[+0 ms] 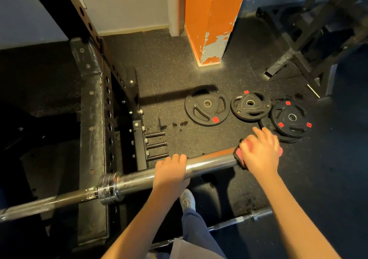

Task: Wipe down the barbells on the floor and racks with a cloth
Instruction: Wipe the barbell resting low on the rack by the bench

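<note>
At the far left stands the black steel rack upright with round holes (93, 107), worn and scratched along its edge. The long chrome barbell (139, 179) lies across it, from the lower left up toward the right, above the floor. Its thin rusty shaft is on the left of the collar and its thick shiny sleeve on the right.

My left hand (171, 171) grips the sleeve from above, fingers curled over it. At the free end of the sleeve my right hand (260, 151) holds the red cloth with black border (238, 155), wrapped around the end of the bar.

Beyond the bar, three groups of black round weight plates (207, 105) lie flat on the black speckled rubber floor (179, 69). They carry small red stickers, but I cannot read the writing. The right stack is just beside my right hand. Between the rack pegs and the plates the floor is open, with some dark wet spots.

Behind stands an orange square pillar with peeling paint (211, 30). Near my foot a second thin steel barbell (239, 219) lies on the floor.
</note>
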{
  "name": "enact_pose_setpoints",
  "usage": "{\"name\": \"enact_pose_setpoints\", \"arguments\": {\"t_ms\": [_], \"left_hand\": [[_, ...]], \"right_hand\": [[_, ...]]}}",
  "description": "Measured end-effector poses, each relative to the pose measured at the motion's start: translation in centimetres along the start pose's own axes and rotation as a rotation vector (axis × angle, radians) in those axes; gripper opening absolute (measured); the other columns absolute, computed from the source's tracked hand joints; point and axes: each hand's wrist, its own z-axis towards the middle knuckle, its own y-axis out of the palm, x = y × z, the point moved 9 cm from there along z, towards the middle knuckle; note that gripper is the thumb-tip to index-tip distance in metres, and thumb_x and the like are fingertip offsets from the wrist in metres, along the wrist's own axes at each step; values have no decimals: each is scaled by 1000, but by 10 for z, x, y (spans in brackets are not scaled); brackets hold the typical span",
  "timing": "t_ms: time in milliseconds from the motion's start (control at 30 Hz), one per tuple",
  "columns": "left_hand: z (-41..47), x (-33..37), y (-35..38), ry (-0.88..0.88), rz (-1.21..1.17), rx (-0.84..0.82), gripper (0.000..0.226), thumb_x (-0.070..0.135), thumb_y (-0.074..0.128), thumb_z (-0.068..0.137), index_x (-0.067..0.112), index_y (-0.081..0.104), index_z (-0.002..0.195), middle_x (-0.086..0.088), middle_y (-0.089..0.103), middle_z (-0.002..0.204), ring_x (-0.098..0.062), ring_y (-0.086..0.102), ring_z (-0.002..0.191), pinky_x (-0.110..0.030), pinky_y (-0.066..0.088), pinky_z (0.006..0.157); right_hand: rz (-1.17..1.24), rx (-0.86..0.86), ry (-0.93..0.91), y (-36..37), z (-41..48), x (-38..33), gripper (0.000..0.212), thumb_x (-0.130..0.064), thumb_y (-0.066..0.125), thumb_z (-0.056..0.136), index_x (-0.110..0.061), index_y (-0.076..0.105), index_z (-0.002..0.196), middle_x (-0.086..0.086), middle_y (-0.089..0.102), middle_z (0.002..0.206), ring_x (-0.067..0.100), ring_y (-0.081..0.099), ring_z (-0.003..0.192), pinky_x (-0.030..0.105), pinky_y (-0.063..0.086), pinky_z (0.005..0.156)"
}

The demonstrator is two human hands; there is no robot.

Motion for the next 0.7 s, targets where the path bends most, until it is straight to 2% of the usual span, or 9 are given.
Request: {"name": "enact_pose_setpoints", "arguments": {"t_ms": [100,200,300,367,433,500,533,600,700], "left_hand": [[7,-16,8,-57,-99,-236,56,53,64,76,23,45,119,6,54,114,-19,53,107,-36,39,91],[9,-21,12,-53,-69,-297,58,59,63,72,23,52,115,5,64,107,-19,60,96,-36,48,86],[4,-18,10,-76,-45,-245,49,54,61,76,23,53,113,5,65,100,-18,63,89,-31,51,75],[2,-16,8,-82,-18,-223,45,50,61,79,23,51,112,5,64,102,-19,62,91,-31,48,76],[-2,-14,7,-101,5,-209,43,47,62,80,22,50,113,3,63,105,-20,61,95,-33,45,77],[-4,-12,4,-103,20,-180,42,46,62,81,22,50,113,3,62,107,-20,60,97,-33,43,79],[-6,-11,3,-105,19,-169,41,45,62,82,22,50,113,3,62,108,-20,60,97,-33,43,80],[-9,-11,2,-104,-6,-155,40,44,62,83,22,51,113,3,62,109,-19,59,98,-34,43,83],[-11,-10,3,-100,-39,-154,39,42,62,84,22,50,115,3,60,111,-19,56,100,-34,42,87]], "right_hand": [[104,-70,-210,13,-34,-52,42,-35,37,82,-11,69,93,5,67,105,29,56,110,43,33,99],[71,-135,-361,11,-35,-50,46,-41,36,87,-19,68,112,-3,66,115,21,54,117,35,30,103],[28,-88,-141,4,-22,-4,53,-48,32,88,-18,68,113,4,58,132,27,41,132,45,23,112],[69,-47,-1,4,-29,-9,50,-50,37,88,-15,69,106,6,58,129,30,39,133,48,19,112],[168,-69,-79,12,-45,-46,44,-44,41,90,-12,69,101,5,64,116,32,48,123,46,26,107],[253,-83,-285,15,-52,-73,38,-33,40,90,-11,70,96,2,69,98,27,61,100,39,38,90],[285,-85,-313,10,-48,-75,37,-29,39,89,-11,71,93,0,69,90,24,64,89,34,39,81],[449,-46,-155,-12,-31,-61,30,-21,40,94,-12,68,90,-2,66,84,19,63,80,26,37,72],[1125,-98,391,-18,-18,-26,19,-15,42,101,-15,61,97,1,64,88,13,61,79,25,47,67]]}}
